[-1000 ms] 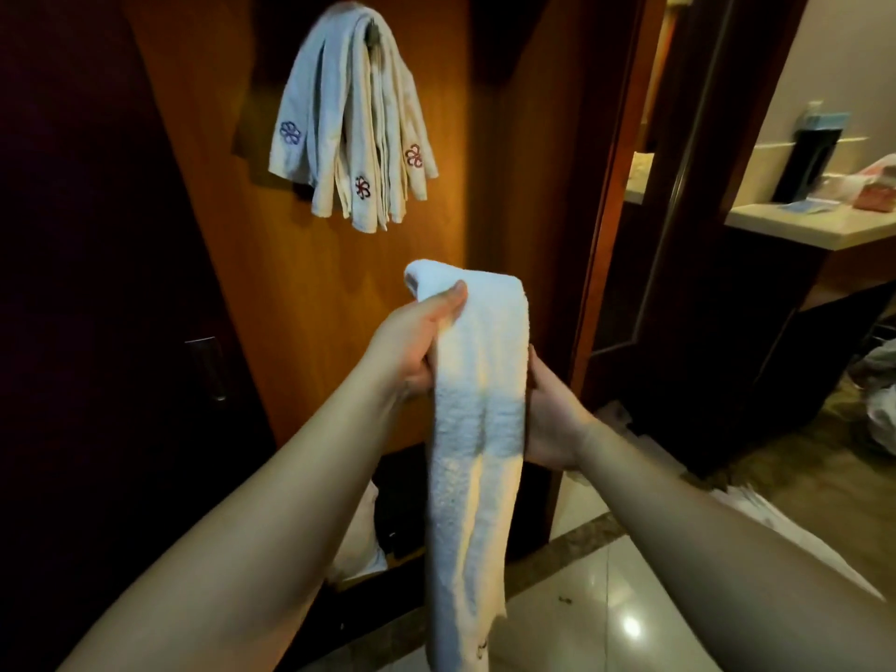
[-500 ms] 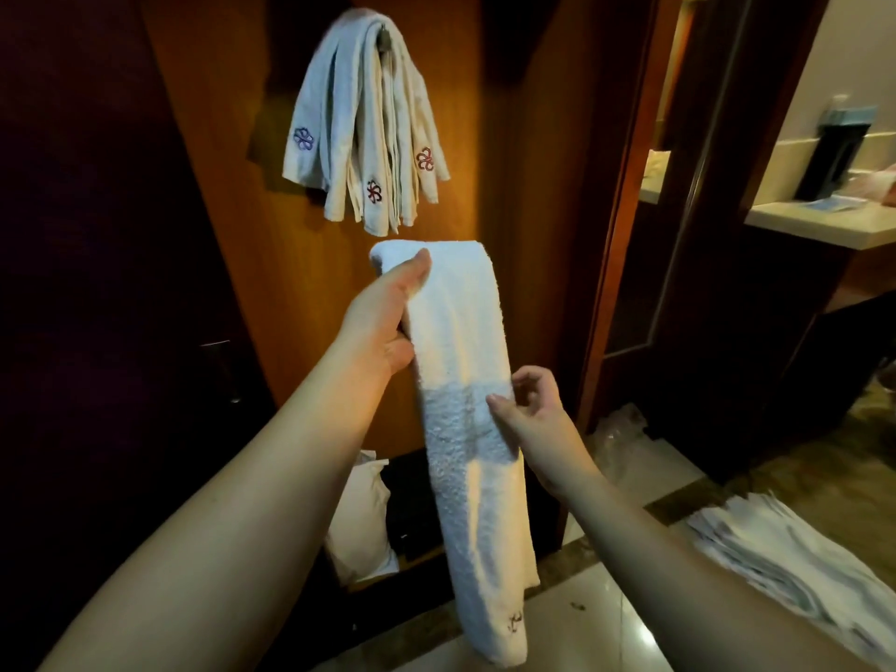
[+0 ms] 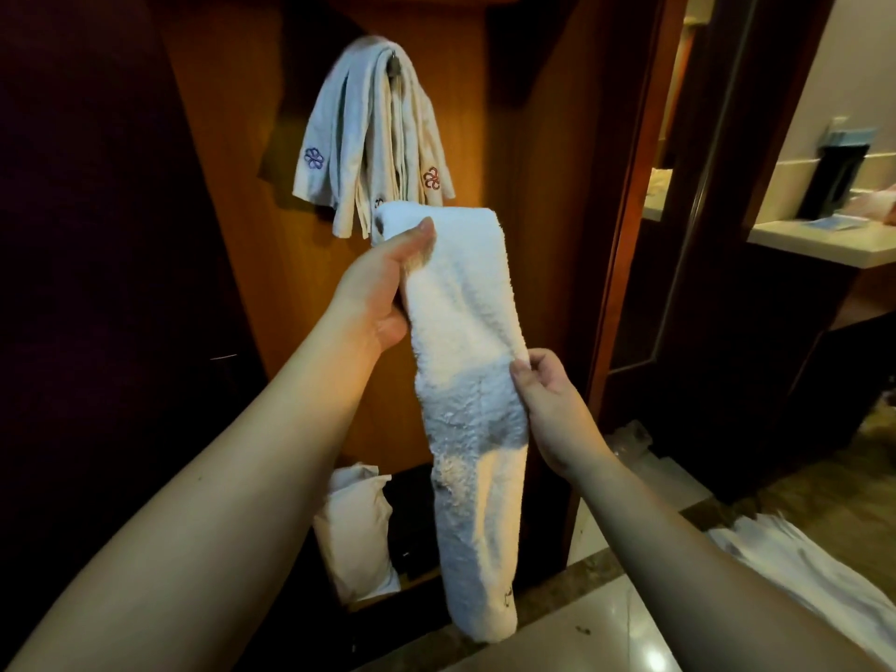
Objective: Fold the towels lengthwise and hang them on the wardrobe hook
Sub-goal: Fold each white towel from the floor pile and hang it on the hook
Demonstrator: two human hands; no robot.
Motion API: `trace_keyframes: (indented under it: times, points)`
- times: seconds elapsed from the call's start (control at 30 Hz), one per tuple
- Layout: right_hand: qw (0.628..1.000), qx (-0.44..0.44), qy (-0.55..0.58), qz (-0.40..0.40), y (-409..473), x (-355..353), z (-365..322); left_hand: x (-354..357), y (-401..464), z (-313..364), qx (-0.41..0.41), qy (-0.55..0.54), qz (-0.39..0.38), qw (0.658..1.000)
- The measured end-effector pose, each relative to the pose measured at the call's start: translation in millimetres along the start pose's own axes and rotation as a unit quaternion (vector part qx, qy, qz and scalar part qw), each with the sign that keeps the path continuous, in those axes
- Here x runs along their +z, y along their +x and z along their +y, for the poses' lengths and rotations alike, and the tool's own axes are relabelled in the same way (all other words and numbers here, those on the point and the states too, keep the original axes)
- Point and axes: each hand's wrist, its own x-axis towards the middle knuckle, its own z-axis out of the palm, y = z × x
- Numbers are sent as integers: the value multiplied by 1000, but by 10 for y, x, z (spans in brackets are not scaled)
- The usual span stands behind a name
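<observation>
Head view, looking forward and down toward an open wardrobe [image 3: 533,138]. Folded white towel [image 3: 465,361] held upright in front of the wardrobe's wooden back panel, already narrowed to a long strip, its upper end doubled over and level with the lower ends of the hung towels [image 3: 373,138]. Left hand [image 3: 383,288] clamped on the strip near its top: thumb across the front, fingers hidden behind the cloth. Right hand [image 3: 548,405] lower down on the strip's right edge, thumb and fingertips pinching that edge. Hands apart, one above the other, both on the same towel.

Hook [image 3: 393,65] high on the back panel, mostly covered; only a dark part visible at the top of the bundle. Several towels draped over it, embroidered flower marks showing at their ends.

Progress, as a judgement: lengthwise fold of the held towel complete or nearly so, with only an edge adjustment apparently in hand. Hanging of this towel not yet done. Remaining: lift the strip's doubled end to the hook and drape it over the bundle.

More white cloth [image 3: 800,574] lying on the floor at lower right, possibly further towels to fold; count not discernible. White bag [image 3: 354,531] at the wardrobe's bottom. Counter [image 3: 824,240] beyond the door frame at right.
</observation>
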Motion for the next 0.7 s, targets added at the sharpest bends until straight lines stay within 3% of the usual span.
trace_keyframes:
  times: [0.1, 0.27, 0.47, 0.7]
  points:
    - [993, 56, 82, -63, 58, -53, -103, -31, 37, 44, -2, -2, -9, 1000]
    - [935, 223, 120, -249, 3, -133, -162, 13, 156, 37, -27, -10, 26, 999]
    - [935, 265, 73, -226, -49, -100, -171, 32, 334, 15, -75, 14, 63, 995]
    - [925, 214, 223, -221, -85, -117, -320, -91, 561, -246, -163, 69, 89, 980]
